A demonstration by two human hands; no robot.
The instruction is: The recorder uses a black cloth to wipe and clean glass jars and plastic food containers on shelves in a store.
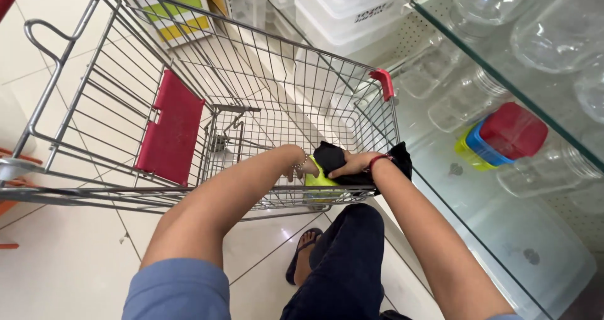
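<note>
Both hands reach down into the near end of a wire shopping cart (pixel 264 100). The right hand (pixel 355 164) lies curled over a black cloth (pixel 333 160), fingers pressed onto it, a red band at the wrist. The left hand (pixel 306 167) is mostly hidden behind the forearm and the cloth; whether its fingers are spread or closed cannot be told, though it sits against a yellow-green thing (pixel 319 178) that peeks from under the cloth. The cloth and the yellow-green thing rest at the cart's near right corner, inside the basket.

Further in, the cart has a folded red seat flap (pixel 171 128) on its left wall and a red corner guard (pixel 384 83).

To the right, glass shelves (pixel 503 81) carry clear jars (pixel 560 27), and below them a stack of red, blue and yellow lidded boxes (pixel 503 137). Ahead, clear plastic tubs (pixel 346 12) are stacked. The floor (pixel 63 257) is pale tile; a sandalled foot (pixel 305 251) and a dark trouser leg (pixel 343 263) show beneath the arms.
</note>
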